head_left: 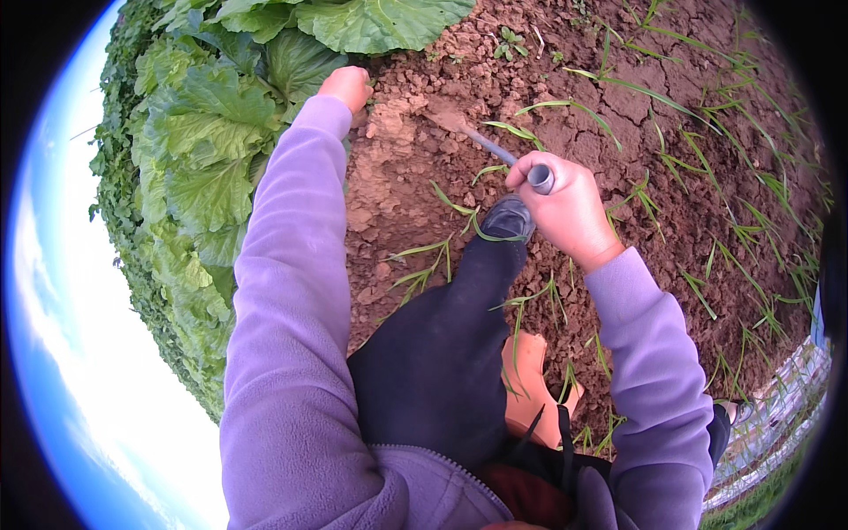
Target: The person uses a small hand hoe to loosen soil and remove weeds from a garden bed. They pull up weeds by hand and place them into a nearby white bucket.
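My right hand (pixel 560 195) grips a small hand tool, probably a hand hoe. The hollow end of its tubular metal handle points up at me. A thin metal shaft (pixel 491 146) slants from the fist to a soil-coloured blade (pixel 448 120), which rests on or in the loose soil. My left hand (pixel 348 87) reaches down beside a leafy cabbage-like plant (pixel 301 63), low to the ground. Its fingers are curled and mostly hidden, so whether they hold anything cannot be seen.
Leafy green crop rows (pixel 212 146) line the left. Cracked reddish soil (pixel 636 119) with grassy shoots (pixel 639 192) spreads to the right. My dark shoe (pixel 509 215) stands between my arms, with an orange object (pixel 527 384) behind it. Whitish plastic-like sheeting (pixel 768 424) lies lower right.
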A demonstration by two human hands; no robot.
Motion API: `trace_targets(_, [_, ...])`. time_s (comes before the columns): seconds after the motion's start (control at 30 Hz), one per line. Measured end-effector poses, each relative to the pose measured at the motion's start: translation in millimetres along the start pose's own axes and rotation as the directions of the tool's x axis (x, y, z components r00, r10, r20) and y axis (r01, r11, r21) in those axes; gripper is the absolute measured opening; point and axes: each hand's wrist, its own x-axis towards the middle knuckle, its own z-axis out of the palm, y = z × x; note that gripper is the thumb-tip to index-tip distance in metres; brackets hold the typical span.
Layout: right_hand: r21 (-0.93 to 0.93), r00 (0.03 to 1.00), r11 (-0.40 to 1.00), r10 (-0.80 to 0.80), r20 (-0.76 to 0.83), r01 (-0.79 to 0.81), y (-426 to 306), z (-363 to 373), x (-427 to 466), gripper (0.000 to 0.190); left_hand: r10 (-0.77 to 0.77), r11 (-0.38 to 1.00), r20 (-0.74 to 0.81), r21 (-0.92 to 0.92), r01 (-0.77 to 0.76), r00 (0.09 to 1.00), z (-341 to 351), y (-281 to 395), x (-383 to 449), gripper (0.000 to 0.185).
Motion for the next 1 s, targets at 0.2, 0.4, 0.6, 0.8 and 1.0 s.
trace_targets(0.2, [-0.063,1.0,0.998,-0.024,0.005,0.024,8,3,-7,0.007,0.051,0.982,-0.05,0.186,-0.041,0.997,-14,-7,0,0.019])
trace_targets(0.4, [-0.035,1.0,0.999,0.016,0.024,-0.015,15,3,-10,0.008,0.016,0.995,-0.087,-0.097,-0.024,0.996,-14,-15,-7,0.033])
trace_targets(0.6, [-0.055,1.0,0.998,-0.013,0.012,0.013,19,7,-12,0.009,-0.016,0.989,0.1,-0.146,0.031,0.995,-3,-10,-3,0.034])
trace_targets(0.8, [-0.069,1.0,0.998,0.009,0.012,-0.008,21,8,-15,0.009,-0.078,0.956,-0.064,-0.288,0.056,0.995,9,-22,2,0.034])
trace_targets(1.0, [-0.011,0.999,0.999,0.04,0.024,-0.039,17,12,-17,0.008,-0.03,0.975,0.081,-0.218,0.047,0.996,8,-15,-7,0.038])
